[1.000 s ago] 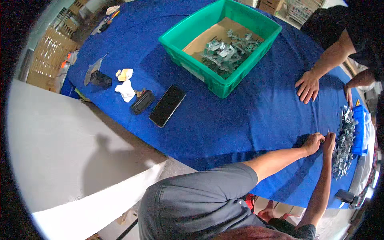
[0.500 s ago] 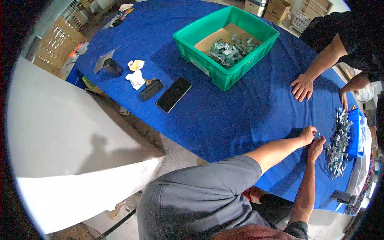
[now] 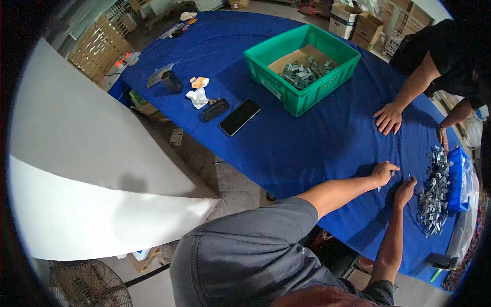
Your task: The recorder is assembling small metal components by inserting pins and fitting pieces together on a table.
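Observation:
Over the blue cloth at the right, my left hand (image 3: 381, 174) is closed with its index finger stretched out. A small metal piece (image 3: 393, 173) shows at its fingers, and a bright bit peeks out under the hand. Just right of it, a little nearer, my right hand (image 3: 405, 192) pinches with thumb and fingers; a thin pale tip shows there, too small to name. The two hands are apart. Beside my right hand lies a long heap of small metal clips or brackets (image 3: 434, 197).
A blue bin (image 3: 459, 179) holding clear plastic stands behind the heap. A co-worker's hand (image 3: 389, 118) rests flat on the cloth. Farther back sits a green crate (image 3: 327, 84) with similar metal pieces. A phone (image 3: 239, 117), a black case (image 3: 215, 109) and crumpled tissue (image 3: 197, 98) lie left.
My hands have drawn apart; the left has moved slightly left and its index finger now points out. The whole view has shifted a little. The co-worker's hand stays on the cloth.

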Action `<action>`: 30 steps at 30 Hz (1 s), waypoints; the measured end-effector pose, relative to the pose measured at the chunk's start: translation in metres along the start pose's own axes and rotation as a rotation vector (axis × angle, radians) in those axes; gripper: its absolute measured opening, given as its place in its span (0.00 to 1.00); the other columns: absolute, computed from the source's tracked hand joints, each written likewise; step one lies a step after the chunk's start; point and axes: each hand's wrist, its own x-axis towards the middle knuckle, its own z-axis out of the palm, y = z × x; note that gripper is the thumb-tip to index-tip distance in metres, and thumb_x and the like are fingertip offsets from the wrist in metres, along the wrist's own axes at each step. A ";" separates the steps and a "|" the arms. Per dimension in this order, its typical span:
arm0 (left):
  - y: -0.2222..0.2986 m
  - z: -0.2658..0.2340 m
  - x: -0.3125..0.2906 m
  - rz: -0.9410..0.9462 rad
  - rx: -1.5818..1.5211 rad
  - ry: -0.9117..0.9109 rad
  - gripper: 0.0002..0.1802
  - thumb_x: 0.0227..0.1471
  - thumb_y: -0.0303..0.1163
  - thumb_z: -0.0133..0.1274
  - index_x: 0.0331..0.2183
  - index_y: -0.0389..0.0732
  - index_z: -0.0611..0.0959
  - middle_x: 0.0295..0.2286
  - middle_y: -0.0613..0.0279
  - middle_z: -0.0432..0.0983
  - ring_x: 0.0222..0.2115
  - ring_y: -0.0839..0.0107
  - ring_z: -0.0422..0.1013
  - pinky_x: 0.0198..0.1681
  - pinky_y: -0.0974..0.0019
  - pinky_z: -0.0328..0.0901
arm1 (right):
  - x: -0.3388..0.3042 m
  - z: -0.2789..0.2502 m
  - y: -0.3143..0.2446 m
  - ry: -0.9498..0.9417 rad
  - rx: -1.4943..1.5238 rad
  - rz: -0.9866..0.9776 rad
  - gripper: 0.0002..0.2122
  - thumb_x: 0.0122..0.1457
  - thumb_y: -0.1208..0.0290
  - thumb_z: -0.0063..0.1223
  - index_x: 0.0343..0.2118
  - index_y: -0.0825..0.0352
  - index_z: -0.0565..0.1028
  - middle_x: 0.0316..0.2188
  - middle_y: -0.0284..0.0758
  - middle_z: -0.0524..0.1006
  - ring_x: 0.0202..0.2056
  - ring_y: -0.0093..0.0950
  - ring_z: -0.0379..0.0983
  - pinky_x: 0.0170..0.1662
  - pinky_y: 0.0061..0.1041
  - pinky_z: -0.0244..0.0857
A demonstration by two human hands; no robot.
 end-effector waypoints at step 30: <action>0.006 -0.029 -0.006 -0.086 -0.230 -0.219 0.20 0.47 0.27 0.48 0.43 0.34 0.81 0.32 0.49 0.81 0.35 0.60 0.78 0.43 0.62 0.69 | -0.003 -0.004 0.007 -0.005 0.057 0.023 0.12 0.66 0.68 0.41 0.48 0.67 0.66 0.37 0.52 0.76 0.37 0.52 0.74 0.37 0.42 0.66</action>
